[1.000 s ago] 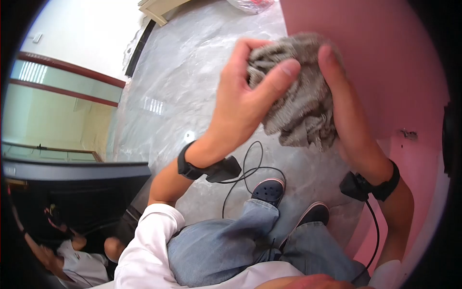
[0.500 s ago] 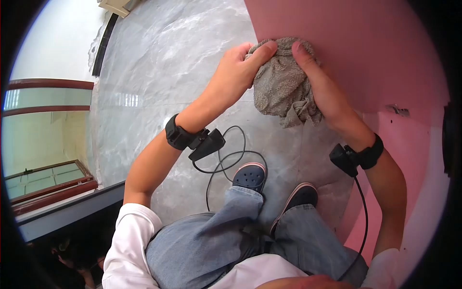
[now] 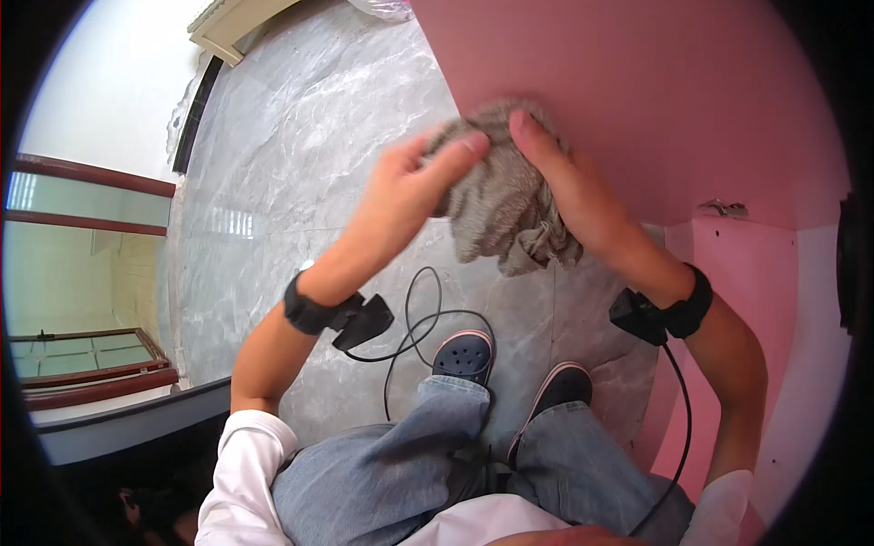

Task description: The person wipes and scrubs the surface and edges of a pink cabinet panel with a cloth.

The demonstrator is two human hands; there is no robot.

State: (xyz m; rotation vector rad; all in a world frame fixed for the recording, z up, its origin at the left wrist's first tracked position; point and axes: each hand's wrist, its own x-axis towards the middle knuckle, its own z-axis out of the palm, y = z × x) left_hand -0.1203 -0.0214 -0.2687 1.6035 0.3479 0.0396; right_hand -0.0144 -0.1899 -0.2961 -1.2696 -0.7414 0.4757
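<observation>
A crumpled grey-brown cloth (image 3: 501,200) is held between my two hands, its lower folds hanging loose over the floor. My left hand (image 3: 405,182) grips its left side, with the thumb on top and the other fingers partly hidden behind it. On the cloth's upper right, my right hand (image 3: 560,177) presses with its thumb on top; its remaining fingers are hidden. The cloth is close to the edge of a pink panel (image 3: 637,100). Both hands are slightly blurred.
Black devices are strapped to both wrists, with a cable (image 3: 437,314) looping above my shoes. A metal hinge (image 3: 724,209) sits on the pink cabinet at the right. Cream furniture (image 3: 228,32) stands at the upper left; a dark-red-framed window (image 3: 91,187) is at the left.
Over the last second, the cloth and both hands have shifted left in the view. Since the middle frame they have also moved slightly lower. Both hands keep hold of the cloth.
</observation>
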